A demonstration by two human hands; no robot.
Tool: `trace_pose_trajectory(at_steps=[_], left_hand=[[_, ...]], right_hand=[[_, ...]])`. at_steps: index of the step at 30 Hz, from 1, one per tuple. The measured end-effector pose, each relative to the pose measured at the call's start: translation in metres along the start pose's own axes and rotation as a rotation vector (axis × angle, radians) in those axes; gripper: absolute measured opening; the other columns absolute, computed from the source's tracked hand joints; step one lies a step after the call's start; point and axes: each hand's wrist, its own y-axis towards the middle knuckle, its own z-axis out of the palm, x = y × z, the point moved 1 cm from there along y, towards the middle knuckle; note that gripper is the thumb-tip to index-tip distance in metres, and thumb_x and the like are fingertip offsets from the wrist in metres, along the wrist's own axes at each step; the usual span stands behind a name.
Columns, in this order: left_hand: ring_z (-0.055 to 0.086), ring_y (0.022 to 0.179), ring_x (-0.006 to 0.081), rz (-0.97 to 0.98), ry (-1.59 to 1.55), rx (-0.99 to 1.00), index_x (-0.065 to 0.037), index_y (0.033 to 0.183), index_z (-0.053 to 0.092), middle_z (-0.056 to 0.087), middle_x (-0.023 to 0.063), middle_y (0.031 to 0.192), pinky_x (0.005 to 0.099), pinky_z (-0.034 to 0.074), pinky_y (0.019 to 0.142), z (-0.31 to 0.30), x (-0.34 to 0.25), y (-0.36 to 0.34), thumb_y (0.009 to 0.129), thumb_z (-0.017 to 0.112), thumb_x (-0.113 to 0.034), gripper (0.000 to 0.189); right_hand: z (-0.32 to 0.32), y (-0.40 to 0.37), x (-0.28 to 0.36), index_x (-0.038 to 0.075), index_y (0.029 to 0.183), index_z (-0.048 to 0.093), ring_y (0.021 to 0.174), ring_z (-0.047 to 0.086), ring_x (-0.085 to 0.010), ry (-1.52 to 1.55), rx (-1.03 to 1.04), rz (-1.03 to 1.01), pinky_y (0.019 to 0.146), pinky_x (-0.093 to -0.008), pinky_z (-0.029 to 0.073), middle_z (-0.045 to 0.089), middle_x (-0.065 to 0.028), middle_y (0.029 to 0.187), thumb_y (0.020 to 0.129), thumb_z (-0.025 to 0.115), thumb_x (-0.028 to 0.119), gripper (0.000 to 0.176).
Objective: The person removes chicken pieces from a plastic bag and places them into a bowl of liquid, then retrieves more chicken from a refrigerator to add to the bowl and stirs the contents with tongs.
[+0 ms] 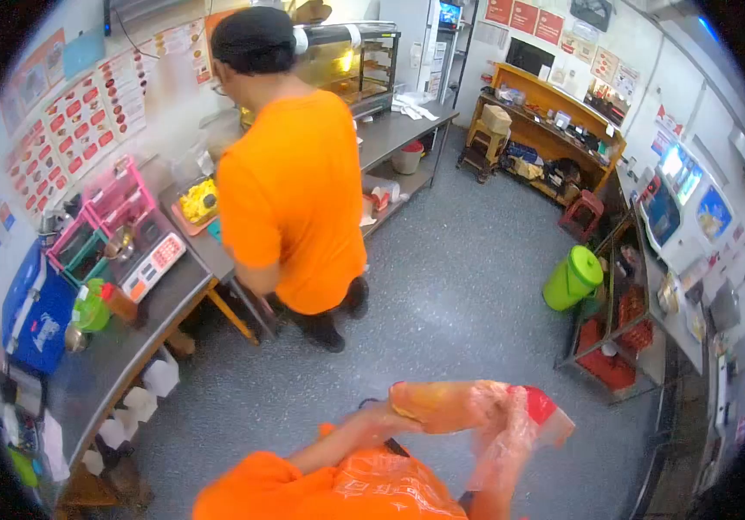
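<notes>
One plastic packet (442, 407) is up at lower centre, opened or sealed unclear; the right hand (508, 425) curls its fingers round it, while the left hand's (397, 420) are hidden. Grey floor (450, 286) spreads between the worktable edge (149, 364), left, and metal rack (612, 322), right

Pictured: two orange shirts (294, 199), three red posters (524, 15) in a row, one green bin (573, 277), one red stool (582, 215), one scale (154, 267).

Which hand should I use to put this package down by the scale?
Probably your left hand: it's nearer the scale. Your right hand is farther off, near the package's red end.
</notes>
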Motion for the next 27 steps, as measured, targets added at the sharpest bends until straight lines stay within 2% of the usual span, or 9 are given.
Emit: trace_pose_trajectory(at_steps=[2, 3, 5, 9, 18, 20, 22, 24, 27], left_hand=[[0.049, 0.136, 0.0212, -0.038, -0.174, -0.001, -0.008, 0.151, 0.042, 0.053, 0.0085, 0.148, 0.0407, 0.035, 0.117, 0.013, 0.002, 0.0, 0.078, 0.085, -0.029, 0.087], [0.049, 0.136, 0.0212, 0.004, -0.104, 0.013, -0.008, 0.151, 0.042, 0.053, 0.0085, 0.148, 0.0407, 0.035, 0.117, -0.053, -0.09, 0.093, 0.078, 0.085, -0.029, 0.087], [0.05, 0.134, 0.0217, 0.012, -0.323, 0.202, -0.008, 0.149, 0.044, 0.055, 0.0073, 0.145, 0.0419, 0.038, 0.114, -0.054, -0.107, 0.138, 0.076, 0.085, -0.031, 0.086], [0.051, 0.133, 0.0225, -0.025, -0.497, 0.389, -0.009, 0.148, 0.044, 0.055, 0.0067, 0.144, 0.0434, 0.04, 0.113, -0.07, -0.128, 0.225, 0.074, 0.084, -0.038, 0.089], [0.051, 0.133, 0.0244, -0.01, 0.369, -0.074, -0.013, 0.149, 0.043, 0.054, 0.0066, 0.145, 0.0463, 0.041, 0.111, -0.148, -0.179, 0.436, 0.07, 0.082, -0.056, 0.098], [0.052, 0.132, 0.0256, -0.084, 0.287, -0.17, -0.014, 0.148, 0.044, 0.054, 0.0069, 0.145, 0.0472, 0.042, 0.11, -0.155, -0.22, 0.468, 0.07, 0.08, -0.06, 0.098], [0.051, 0.133, 0.0267, 0.206, -0.481, -0.283, -0.015, 0.149, 0.044, 0.053, 0.0081, 0.145, 0.0465, 0.046, 0.105, -0.145, -0.26, 0.489, 0.071, 0.079, -0.062, 0.098], [0.052, 0.133, 0.0267, 0.279, -0.536, -0.335, -0.015, 0.148, 0.044, 0.053, 0.0081, 0.145, 0.0464, 0.046, 0.105, -0.162, -0.268, 0.508, 0.071, 0.078, -0.061, 0.097], [0.052, 0.131, 0.0266, 0.443, -0.641, -0.4, -0.014, 0.147, 0.045, 0.054, 0.008, 0.143, 0.0463, 0.046, 0.104, -0.19, -0.294, 0.534, 0.072, 0.078, -0.06, 0.094]], right_hand=[[-0.026, 0.011, 0.011, -0.006, 0.115, 0.058, 0.097, 0.069, -0.0338, 0.166, 0.162, 0.001, 0.085, -0.0368, 0.058, 0.069, -0.0202, 0.108, 0.102, 0.058, 0.018, 0.027], [0.052, 0.114, 0.021, -0.006, 0.115, 0.058, 0.097, 0.069, -0.0338, 0.214, 0.211, -0.045, 0.085, -0.0368, 0.058, 0.069, -0.0202, 0.108, 0.102, 0.058, 0.018, 0.027], [0.066, 0.142, 0.05, -0.005, 0.109, 0.061, 0.093, 0.068, -0.0276, 0.026, -0.176, -0.17, 0.082, -0.0369, 0.055, 0.069, -0.0151, 0.104, 0.102, 0.058, 0.016, 0.023], [0.078, 0.228, 0.045, -0.005, 0.112, 0.062, 0.095, 0.068, -0.0262, -0.008, -0.135, -0.22, 0.084, -0.0366, 0.055, 0.07, -0.0146, 0.105, 0.102, 0.058, 0.018, 0.025], [0.126, 0.474, 0.08, -0.004, 0.118, 0.064, 0.097, 0.068, -0.0232, -0.223, 0.269, -0.459, 0.088, -0.036, 0.055, 0.07, -0.0136, 0.106, 0.103, 0.058, 0.02, 0.029], [0.145, 0.525, 0.092, -0.003, 0.119, 0.064, 0.1, 0.066, -0.0233, -0.375, 0.384, -0.572, 0.09, -0.0363, 0.053, 0.069, -0.0136, 0.107, 0.102, 0.058, 0.015, 0.026], [0.171, 0.576, 0.1, -0.003, 0.119, 0.065, 0.102, 0.065, -0.0235, -0.527, 0.496, -0.685, 0.092, -0.0366, 0.051, 0.069, -0.0135, 0.109, 0.101, 0.058, 0.01, 0.024], [0.206, 0.628, 0.102, -0.003, 0.1, 0.063, 0.09, 0.066, -0.0261, -0.873, 0.707, -0.973, 0.08, -0.0389, 0.053, 0.069, -0.0127, 0.1, 0.097, 0.061, 0.01, 0.013], [0.262, 0.674, 0.096, -0.002, 0.097, 0.064, 0.089, 0.064, -0.028, -0.921, 1.002, -0.878, 0.079, -0.0413, 0.05, 0.067, -0.014, 0.099, 0.09, 0.065, 0.002, 0.009]])
